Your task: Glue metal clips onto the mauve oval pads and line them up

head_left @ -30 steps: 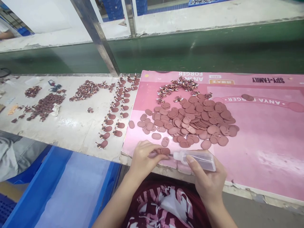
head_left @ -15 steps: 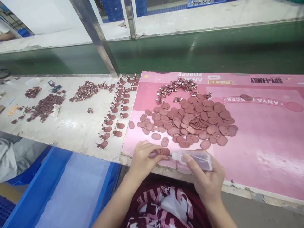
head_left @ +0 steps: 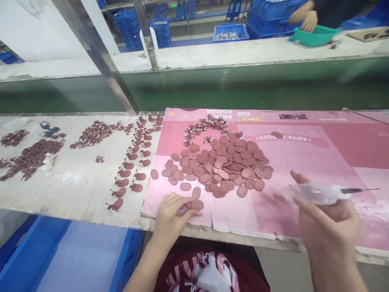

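Note:
Between the thumb and fingers of my left hand is a reddish-brown oval disc, pinched low over the pink board's front edge. My right hand, somewhat blurred, grips a clear squeeze bottle well off to the right; its dark nozzle with a thin needle points right. A large heap of matching oval discs lies beyond my left hand. Behind the heap sit small figure-like pieces, too small to make out. To the left, rows of ovals with such pieces attached stand on the white table.
The pink printed board covers the right of the table. More piles of small parts lie at left. A blue bin sits below the left edge. Across the green divider, a person's hand is at a green basket.
My right hand has swung the bottle away from the disc to the right, its needle turned from left to right. My left hand still pinches the disc. The camera view has shifted.

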{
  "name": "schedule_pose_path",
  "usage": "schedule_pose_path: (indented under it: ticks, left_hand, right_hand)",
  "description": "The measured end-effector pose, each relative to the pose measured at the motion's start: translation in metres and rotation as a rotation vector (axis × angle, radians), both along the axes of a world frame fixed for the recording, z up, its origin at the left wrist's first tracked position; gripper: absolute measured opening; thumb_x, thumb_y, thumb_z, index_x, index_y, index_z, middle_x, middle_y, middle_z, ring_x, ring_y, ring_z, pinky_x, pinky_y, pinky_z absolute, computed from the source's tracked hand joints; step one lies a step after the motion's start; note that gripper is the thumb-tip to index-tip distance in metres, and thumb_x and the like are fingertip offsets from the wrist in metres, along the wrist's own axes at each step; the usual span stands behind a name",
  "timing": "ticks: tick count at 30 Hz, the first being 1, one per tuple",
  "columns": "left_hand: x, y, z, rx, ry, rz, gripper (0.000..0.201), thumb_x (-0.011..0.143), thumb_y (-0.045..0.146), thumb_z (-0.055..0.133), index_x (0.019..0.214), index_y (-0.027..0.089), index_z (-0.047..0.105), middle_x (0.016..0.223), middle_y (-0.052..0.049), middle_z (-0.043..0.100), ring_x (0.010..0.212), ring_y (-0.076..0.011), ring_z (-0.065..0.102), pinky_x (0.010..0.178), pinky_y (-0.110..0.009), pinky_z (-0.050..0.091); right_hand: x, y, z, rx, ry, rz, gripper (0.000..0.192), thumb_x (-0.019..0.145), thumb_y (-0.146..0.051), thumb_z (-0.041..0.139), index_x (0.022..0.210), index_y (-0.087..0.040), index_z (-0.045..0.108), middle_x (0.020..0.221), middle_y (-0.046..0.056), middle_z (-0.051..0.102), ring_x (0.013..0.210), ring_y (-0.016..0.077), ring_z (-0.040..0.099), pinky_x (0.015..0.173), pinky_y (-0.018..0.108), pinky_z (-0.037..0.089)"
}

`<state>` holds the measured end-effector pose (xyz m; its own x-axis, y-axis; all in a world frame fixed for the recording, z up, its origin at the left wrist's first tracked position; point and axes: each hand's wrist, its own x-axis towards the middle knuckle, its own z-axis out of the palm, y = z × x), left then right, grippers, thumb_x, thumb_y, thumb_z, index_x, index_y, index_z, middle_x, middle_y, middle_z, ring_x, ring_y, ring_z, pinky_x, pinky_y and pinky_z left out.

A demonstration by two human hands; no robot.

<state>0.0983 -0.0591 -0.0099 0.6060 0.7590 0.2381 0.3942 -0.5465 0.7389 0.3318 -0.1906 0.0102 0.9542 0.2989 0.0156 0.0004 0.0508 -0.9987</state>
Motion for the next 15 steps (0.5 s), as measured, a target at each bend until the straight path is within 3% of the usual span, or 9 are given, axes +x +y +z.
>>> schedule_pose_path:
  ticks: [3, 9, 11, 13, 15]
  left_hand:
    - [0.000, 0.001, -0.001, 0.036, -0.017, -0.010, 0.013, 0.073, 0.025, 0.078, 0.083, 0.020, 0.072, 0.065, 0.002, 0.066, 0.063, -0.0150, 0.058, 0.063, -0.029, 0.048]
    - [0.001, 0.001, -0.002, 0.067, -0.061, -0.020, 0.013, 0.076, 0.028, 0.076, 0.085, 0.020, 0.071, 0.068, 0.002, 0.068, 0.064, -0.0146, 0.060, 0.063, -0.029, 0.047]
    - [0.001, 0.002, -0.002, 0.076, -0.064, -0.029, 0.013, 0.077, 0.029, 0.074, 0.087, 0.020, 0.071, 0.068, 0.002, 0.068, 0.064, -0.0147, 0.060, 0.064, -0.029, 0.047]
    - [0.000, 0.003, -0.003, 0.078, -0.051, -0.041, 0.014, 0.078, 0.030, 0.074, 0.088, 0.021, 0.072, 0.068, 0.001, 0.068, 0.064, -0.0150, 0.060, 0.063, -0.029, 0.048]
    - [-0.001, 0.003, -0.004, 0.067, -0.033, -0.041, 0.014, 0.078, 0.031, 0.073, 0.088, 0.021, 0.071, 0.069, 0.001, 0.068, 0.065, -0.0157, 0.060, 0.063, -0.029, 0.048]
  right_hand:
    - [0.020, -0.001, 0.003, -0.125, -0.089, -0.089, 0.056, 0.048, -0.030, 0.088, 0.094, -0.031, 0.057, 0.093, 0.010, 0.070, 0.106, 0.0345, 0.063, 0.090, 0.053, 0.049]
    - [0.031, 0.005, -0.017, -0.237, 0.065, -0.090, 0.074, 0.038, -0.033, 0.089, 0.101, -0.025, 0.053, 0.103, 0.015, 0.068, 0.103, 0.0368, 0.064, 0.092, 0.056, 0.048]
    - [0.030, -0.001, -0.023, -0.233, -0.056, -0.056, 0.087, 0.041, -0.033, 0.087, 0.117, -0.025, 0.047, 0.115, 0.016, 0.063, 0.109, 0.0369, 0.060, 0.093, 0.056, 0.047]
    - [0.024, -0.008, -0.023, -0.191, -0.298, -0.111, 0.100, 0.041, -0.034, 0.087, 0.129, -0.025, 0.039, 0.129, 0.019, 0.053, 0.119, 0.0382, 0.052, 0.093, 0.054, 0.046]
    - [0.011, -0.012, -0.017, -0.188, -0.488, -0.209, 0.091, 0.050, -0.044, 0.082, 0.129, -0.027, 0.039, 0.133, 0.017, 0.048, 0.124, 0.0369, 0.047, 0.095, 0.052, 0.044]
